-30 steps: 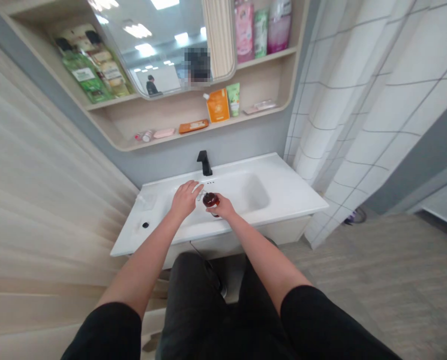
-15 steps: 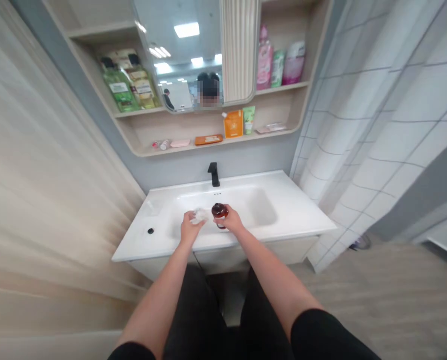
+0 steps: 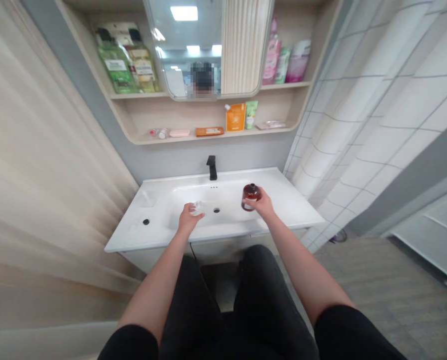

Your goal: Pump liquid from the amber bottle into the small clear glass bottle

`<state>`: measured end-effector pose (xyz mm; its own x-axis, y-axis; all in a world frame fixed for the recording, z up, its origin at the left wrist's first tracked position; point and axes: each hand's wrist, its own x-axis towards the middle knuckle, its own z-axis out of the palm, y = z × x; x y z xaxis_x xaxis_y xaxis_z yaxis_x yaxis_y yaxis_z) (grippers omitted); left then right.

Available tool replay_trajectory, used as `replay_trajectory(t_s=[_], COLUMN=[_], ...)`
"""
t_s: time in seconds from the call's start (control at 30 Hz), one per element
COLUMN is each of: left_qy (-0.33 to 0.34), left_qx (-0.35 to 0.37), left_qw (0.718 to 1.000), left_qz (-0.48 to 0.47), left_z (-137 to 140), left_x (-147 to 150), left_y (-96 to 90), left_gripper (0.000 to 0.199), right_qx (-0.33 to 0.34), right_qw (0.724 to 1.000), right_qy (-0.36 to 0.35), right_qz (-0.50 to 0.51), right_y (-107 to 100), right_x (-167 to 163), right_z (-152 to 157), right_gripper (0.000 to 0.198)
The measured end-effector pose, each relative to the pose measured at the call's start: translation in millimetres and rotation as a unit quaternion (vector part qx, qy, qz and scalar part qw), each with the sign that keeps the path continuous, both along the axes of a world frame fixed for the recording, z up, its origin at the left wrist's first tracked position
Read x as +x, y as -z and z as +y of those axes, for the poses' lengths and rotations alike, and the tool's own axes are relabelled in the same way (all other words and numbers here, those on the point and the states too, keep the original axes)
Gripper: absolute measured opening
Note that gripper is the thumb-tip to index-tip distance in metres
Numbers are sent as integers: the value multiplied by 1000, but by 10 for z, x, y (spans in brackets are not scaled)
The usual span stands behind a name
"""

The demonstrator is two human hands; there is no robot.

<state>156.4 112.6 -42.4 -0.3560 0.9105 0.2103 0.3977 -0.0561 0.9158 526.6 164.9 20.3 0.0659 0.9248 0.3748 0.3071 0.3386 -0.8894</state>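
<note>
My left hand [image 3: 188, 218] is closed around a small clear, see-through object [image 3: 198, 208] over the left part of the white sink basin [image 3: 178, 197]; its exact kind cannot be made out. To the right, my right hand [image 3: 264, 204] grips a dark reddish-brown bottle [image 3: 250, 198] with a pale label. The bottle is upright, above the basin's right side, and its narrow dark neck shows at the top. Between the two hands the drain [image 3: 216, 210] is visible at the basin's bottom.
A black faucet [image 3: 212, 167] rises behind the basin. On the counter's left lie a black round piece [image 3: 146, 222] and a faint clear item [image 3: 147, 198]. Above hangs a mirror cabinet [image 3: 212, 140] holding several bottles, an orange pouch [image 3: 235, 117] and a green tube [image 3: 251, 115]. Curtains flank both sides.
My right hand has carried the brown bottle to the right, away from my left hand, uncovering the drain. The left hand stays near the same spot with the clear object. The view has shifted slightly.
</note>
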Motion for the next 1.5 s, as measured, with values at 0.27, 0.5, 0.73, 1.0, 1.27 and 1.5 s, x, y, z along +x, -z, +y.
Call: replay_trajectory(t_s=[0.27,0.5,0.73,1.0,1.27,1.5], left_qy=[9,10,13,16,101,165], left_qx=[3,0,-5,-1,15,11], left_qw=[1000,1000,1000,1000,994,985], left_qz=[-9,3,15,11,27,45], left_z=[45,60,69,54,-40,-59], left_x=[-18,-36,-35,-26,42,97], left_y=[77,118,137,112,16,-14], left_gripper=[74,75,74,78,78,80], right_qx=[-22,-6,7,145,-49,-124], right_qw=[988,973,979,923,978,949], right_qy=[149,229,205,342,-189,-288], right_qz=[18,6,-14,-104,-80,-29], right_y=[135,397,479,417,552,690], right_x=[1250,1667,1772,1118,-795,-1406], right_z=[217,273,334,-403,-349,-48], right_gripper=[74,71,81,47,80,96])
